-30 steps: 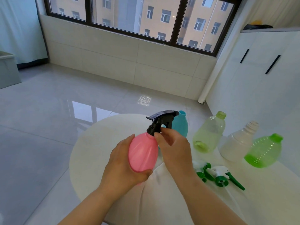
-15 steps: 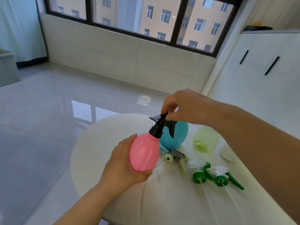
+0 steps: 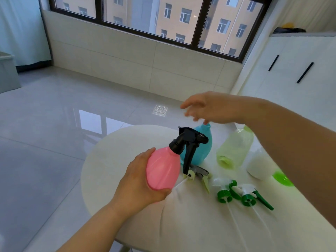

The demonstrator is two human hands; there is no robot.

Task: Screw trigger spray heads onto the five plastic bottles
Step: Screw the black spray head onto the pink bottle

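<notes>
Counting bottles first: five in all. One rounded pink plastic bottle [image 3: 161,170] is held tilted above the near edge of the table by the left hand [image 3: 140,180], with fingers and thumb curled round its belly and base. One black trigger spray head [image 3: 189,142] sits on its neck, lever hanging down. How tight it is cannot be told.

Bearings from the pink bottle:
- One rounded teal plastic bottle [image 3: 201,148] at 1 o'clock, just behind it, neck bare.
- One pale yellow-green translucent bottle [image 3: 234,148] at 2 o'clock, lying on its side, base toward the camera.
- One milky white translucent bottle [image 3: 260,166] at 3 o'clock, partly behind the right forearm.
- One bright green translucent bottle [image 3: 282,179] beyond that, only its base showing past the arm.

Loose heads on the table: three. One grey and yellow-green trigger head [image 3: 200,174] lies at 3 o'clock, just beside the pink bottle. Two white and green trigger heads [image 3: 225,191] lie at 4 o'clock, side by side and close together. Each trails a thin clear dip tube toward 5 o'clock.

The right hand [image 3: 209,108] hangs over the teal bottle's mouth, motion-blurred. Its fingers are apart and loosely extended, holding nothing. Whether a fingertip touches the neck cannot be told.

Surface: one round white table [image 3: 127,142] under a white cloth, wrinkled near the pink bottle.

Room:
- Glossy pale grey tiled floor [image 3: 54,124], reflecting the panes.
- Wide black-framed window [image 3: 163,24] at 12 o'clock, beige apartment block outside.
- White cabinet [image 3: 291,70] with two black bar handles at 2 o'clock.
- Pale teal curtain [image 3: 21,30] and a grey box [image 3: 7,73] at 10 o'clock.
</notes>
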